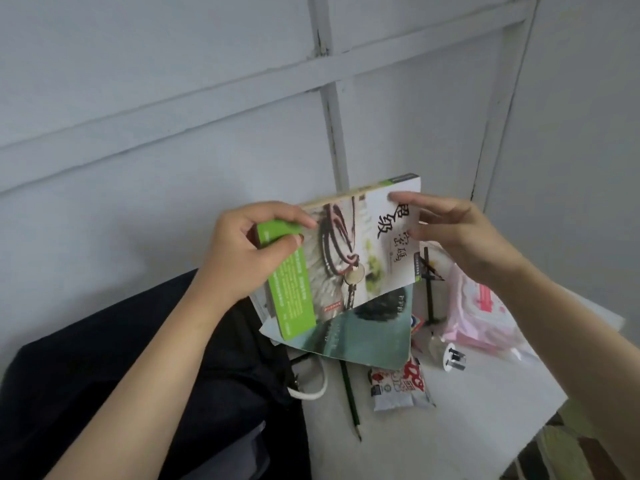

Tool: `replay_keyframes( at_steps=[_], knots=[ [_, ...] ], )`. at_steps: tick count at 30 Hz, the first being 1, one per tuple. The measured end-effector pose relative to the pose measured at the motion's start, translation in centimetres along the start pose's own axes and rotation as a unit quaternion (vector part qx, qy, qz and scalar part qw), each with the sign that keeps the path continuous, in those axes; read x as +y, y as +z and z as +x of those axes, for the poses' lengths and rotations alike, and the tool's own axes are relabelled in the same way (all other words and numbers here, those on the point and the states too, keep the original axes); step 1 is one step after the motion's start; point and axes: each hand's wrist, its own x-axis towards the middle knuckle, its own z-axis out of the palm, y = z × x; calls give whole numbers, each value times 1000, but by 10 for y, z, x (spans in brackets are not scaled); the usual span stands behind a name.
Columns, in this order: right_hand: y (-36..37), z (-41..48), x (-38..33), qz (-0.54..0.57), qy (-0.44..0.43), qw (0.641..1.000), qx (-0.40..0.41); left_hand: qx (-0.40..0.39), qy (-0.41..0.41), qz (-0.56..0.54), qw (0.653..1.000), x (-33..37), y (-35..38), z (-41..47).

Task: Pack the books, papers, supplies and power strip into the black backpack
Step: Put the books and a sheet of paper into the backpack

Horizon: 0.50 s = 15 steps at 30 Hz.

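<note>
Backpack [104, 358] nearest; left hand [242, 247] grip grasping book [363, 244], right hand [460, 230] released; pencil [349, 396], plug [453, 358] below.

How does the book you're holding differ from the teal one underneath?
The green-banded book is lifted, gripped by the left hand, touched by the right hand; the teal book lies on the table. The green-banded book looks thicker than the teal book. Both are outside the backpack.

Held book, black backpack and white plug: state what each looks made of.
Held book: paper, with a slightly glossy printed cover; page edges show along the top. Black backpack: matte fabric, probably; it slumps and creases softly. White plug: smooth plastic body with dark prongs, likely metal.
</note>
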Motion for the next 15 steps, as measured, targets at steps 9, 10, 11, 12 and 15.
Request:
replay_keyframes(
  at_steps=[9,10,11,12,15],
  knots=[
    [28,4,-29,83,-11,995,-44,132,-87,-197,968,10,-16,5],
    [32,2,-30,72,-2,997,-40,150,-110,-205,961,9,-16,4],
    [38,0,-31,61,4,998,-25,166,-134,-212,954,9,-14,3],
    [43,-2,-31,53,8,999,1,175,-156,-216,948,9,-14,2],
    [57,-13,-31,53,38,996,55,156,-196,-214,944,7,-18,-4]
  ],
)
